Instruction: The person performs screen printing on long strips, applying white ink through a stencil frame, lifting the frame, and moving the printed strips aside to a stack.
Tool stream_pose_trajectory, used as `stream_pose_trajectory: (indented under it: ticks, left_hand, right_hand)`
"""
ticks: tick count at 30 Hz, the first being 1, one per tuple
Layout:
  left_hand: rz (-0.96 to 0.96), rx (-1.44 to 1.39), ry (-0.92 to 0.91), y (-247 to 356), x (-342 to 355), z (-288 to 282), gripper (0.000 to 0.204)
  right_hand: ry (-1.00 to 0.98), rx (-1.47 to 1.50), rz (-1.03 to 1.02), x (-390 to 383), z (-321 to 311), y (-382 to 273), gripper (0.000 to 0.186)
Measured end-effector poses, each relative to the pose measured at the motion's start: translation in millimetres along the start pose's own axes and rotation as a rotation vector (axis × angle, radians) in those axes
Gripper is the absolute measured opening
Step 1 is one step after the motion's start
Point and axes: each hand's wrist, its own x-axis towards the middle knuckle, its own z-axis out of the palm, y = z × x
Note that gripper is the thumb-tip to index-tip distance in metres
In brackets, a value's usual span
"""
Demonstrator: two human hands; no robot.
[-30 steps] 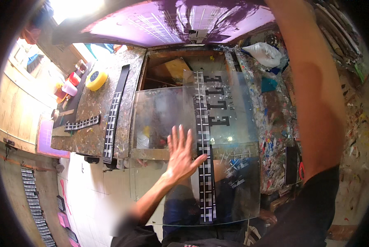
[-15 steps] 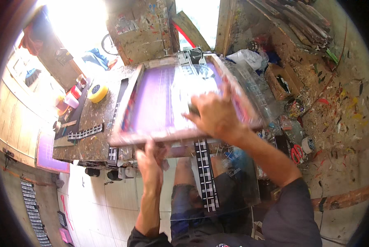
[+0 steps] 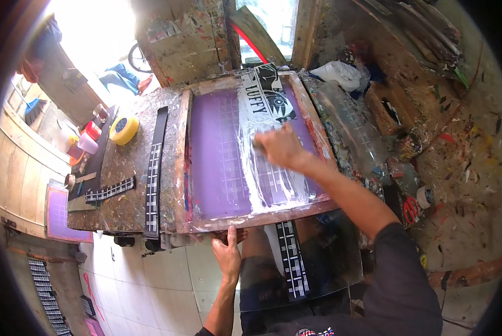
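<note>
A wooden-framed printing screen with purple mesh lies on the worktable, white ink smeared down its middle. My right hand is closed over the mesh around a small dark squeegee, mostly hidden by the fingers. With thumb on top, my left hand grips the near edge of the screen's frame; its fingers are partly hidden below. A black strip with white line patterns sticks out from under the near edge, over a clear sheet. At the screen's far end lies a black-and-white printed piece with lettering.
Left of the screen are a patterned black strip, a shorter strip and a yellow tape roll. Pink and red cups stand farther left. Red scissors and a cardboard box are at right.
The screen's near edge has come down and toward me, and the screen now lies flatter. My left hand moved down with it. My right hand is slightly left, still closed.
</note>
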Motion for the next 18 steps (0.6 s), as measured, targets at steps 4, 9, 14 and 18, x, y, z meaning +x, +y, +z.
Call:
stream_pose_trajectory:
  ticks: [4,9,14,18]
  left_hand:
    - [-0.084,0.057,-0.031,-0.7,5.7,-3.8,0.042]
    - [-0.153,-0.058,-0.072,-3.8,13.4,-9.8,0.039]
    - [-0.207,-0.107,-0.143,2.7,16.1,-10.2,0.043]
    - [-0.197,-0.097,-0.174,-3.2,17.1,-9.0,0.043]
  right_hand:
    - [0.116,-0.018,-0.059,38.0,16.7,52.7,0.019]
    - [-0.321,0.184,-0.151,1.8,-35.3,21.1,0.016]
    - [-0.291,0.137,-0.129,29.1,-26.5,31.5,0.016]
    - [0.081,0.044,-0.149,83.5,-0.1,74.7,0.013]
